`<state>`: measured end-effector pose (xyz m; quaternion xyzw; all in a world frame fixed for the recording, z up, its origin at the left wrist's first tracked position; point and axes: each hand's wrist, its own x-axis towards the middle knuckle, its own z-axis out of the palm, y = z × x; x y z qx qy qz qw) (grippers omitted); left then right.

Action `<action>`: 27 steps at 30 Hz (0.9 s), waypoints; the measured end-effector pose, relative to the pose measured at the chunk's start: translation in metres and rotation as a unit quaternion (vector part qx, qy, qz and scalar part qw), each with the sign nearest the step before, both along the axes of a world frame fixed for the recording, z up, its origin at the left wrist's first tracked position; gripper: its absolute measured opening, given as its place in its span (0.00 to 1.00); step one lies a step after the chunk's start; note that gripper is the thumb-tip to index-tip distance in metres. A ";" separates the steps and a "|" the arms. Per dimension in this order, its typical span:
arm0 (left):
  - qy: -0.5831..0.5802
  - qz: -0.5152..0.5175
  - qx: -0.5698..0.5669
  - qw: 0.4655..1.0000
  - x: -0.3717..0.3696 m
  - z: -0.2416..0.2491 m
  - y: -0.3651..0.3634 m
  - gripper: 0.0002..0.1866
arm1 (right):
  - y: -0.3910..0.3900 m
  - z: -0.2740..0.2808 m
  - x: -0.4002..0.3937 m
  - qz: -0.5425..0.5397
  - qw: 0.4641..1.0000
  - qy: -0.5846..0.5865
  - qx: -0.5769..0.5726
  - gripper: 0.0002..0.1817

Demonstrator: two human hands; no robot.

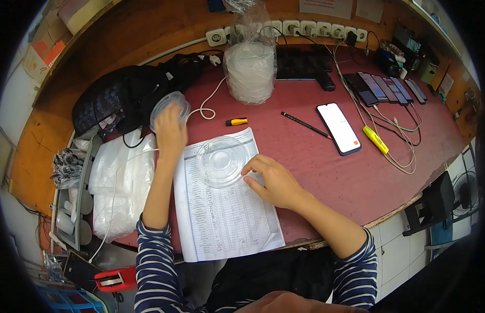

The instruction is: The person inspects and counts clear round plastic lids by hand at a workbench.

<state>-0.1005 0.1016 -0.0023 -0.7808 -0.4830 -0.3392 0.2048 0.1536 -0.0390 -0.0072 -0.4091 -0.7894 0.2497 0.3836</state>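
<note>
My left hand (pixel 170 130) reaches to the back left, its fingers bunched over a round clear plastic lid (pixel 175 97) beside the black bag. On the printed sheets (pixel 227 219) lies another clear plastic lid (pixel 220 161), with raised rings around its middle. My right hand (pixel 274 182) is at this lid's right edge, thumb and index finger nearly together on the rim. The sheets carry a printed table and lie in front of me, with one lower corner curled up.
Packed clear plastic bags (pixel 122 182) lie left of the sheets. A wrapped stack of round plastic pieces (pixel 250 70) stands at the back. To the right are a yellow-black tool (pixel 237 121), a pencil (pixel 305 125), a lit phone (pixel 338 129), a yellow highlighter (pixel 375 139) and several phones with cables.
</note>
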 end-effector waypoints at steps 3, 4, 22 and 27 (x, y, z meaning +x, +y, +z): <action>0.006 -0.209 -0.240 0.948 0.035 -0.001 -0.027 0.37 | 0.002 0.000 0.002 -0.041 0.999 -0.026 -0.024 0.07; 0.069 -0.187 -0.315 0.928 0.050 0.001 -0.045 0.45 | 0.004 -0.001 0.003 -0.068 0.996 -0.028 -0.047 0.08; -0.430 -0.337 -0.475 0.690 0.090 0.016 -0.107 0.51 | -0.024 0.031 -0.007 0.111 0.966 0.222 -0.067 0.09; -0.491 -0.361 -0.492 0.622 0.092 0.029 -0.135 0.54 | -0.036 0.038 -0.008 0.169 0.952 0.253 -0.027 0.09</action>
